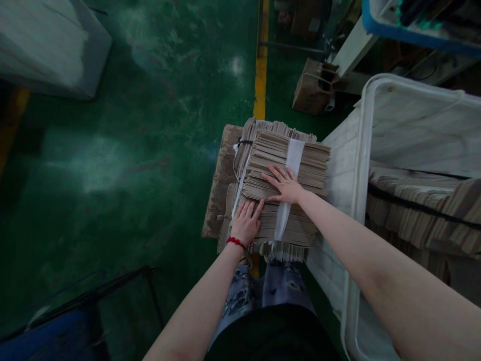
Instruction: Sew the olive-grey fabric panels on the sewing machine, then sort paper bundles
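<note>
A stack of bundled brown cardboard sheets sits low in front of me, tied with white straps. My right hand lies flat on the top bundle, fingers spread, next to the strap. My left hand, with a red cord on the wrist, rests open on the lower bundle at the stack's near left edge. Neither hand grips anything.
A large white plastic bin with more strapped cardboard bundles stands at the right. A brown board lies under the stack. The green floor has a yellow line; a cardboard box sits beyond. A dark frame is at lower left.
</note>
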The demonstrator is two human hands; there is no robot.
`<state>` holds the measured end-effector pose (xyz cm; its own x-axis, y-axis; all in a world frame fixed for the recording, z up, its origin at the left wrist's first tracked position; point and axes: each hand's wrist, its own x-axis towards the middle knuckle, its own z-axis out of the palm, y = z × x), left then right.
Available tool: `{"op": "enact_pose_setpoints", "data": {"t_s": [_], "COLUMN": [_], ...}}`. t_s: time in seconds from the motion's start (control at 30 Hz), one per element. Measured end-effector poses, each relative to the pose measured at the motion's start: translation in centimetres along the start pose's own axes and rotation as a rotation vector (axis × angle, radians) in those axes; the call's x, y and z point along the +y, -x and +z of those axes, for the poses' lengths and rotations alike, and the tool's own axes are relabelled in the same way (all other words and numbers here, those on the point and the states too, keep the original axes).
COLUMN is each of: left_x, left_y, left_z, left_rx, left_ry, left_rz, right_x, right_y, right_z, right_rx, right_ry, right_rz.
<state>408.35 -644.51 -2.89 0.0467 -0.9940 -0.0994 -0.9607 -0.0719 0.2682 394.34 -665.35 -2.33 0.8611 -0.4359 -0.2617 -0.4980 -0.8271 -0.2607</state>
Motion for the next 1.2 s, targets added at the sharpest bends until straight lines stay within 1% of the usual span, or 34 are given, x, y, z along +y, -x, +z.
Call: {"op": "enact_pose_setpoints", "data": {"t_s": [0.5,0.83,1.03,1.2], "left_x": [0.4,-0.1,0.5,1.5], "left_y": [0.0,0.0,-0.3,-0.7], "left_z": [0.5,1.2,1.7,1.8], "left_rx": [0.02,0.096,0.143,0.152], "left_ry": [0.041,0.064,0.068,0.074], "left_rz": [-0.022,0.013,-0.074,-0.106], "right_x": [0.2,0.0,0.0,0.0], "right_y": [0.2,0.1,0.1,0.0], "right_z": [0.1,0.0,0.0,0.1], "right_rx": [-0.015,-0.057,-0.06,-0.062], "right_ry": [-0.004,0.031,0.031,0.029], "right_rz": [-0.017,0.006,0.006,0.007]}}
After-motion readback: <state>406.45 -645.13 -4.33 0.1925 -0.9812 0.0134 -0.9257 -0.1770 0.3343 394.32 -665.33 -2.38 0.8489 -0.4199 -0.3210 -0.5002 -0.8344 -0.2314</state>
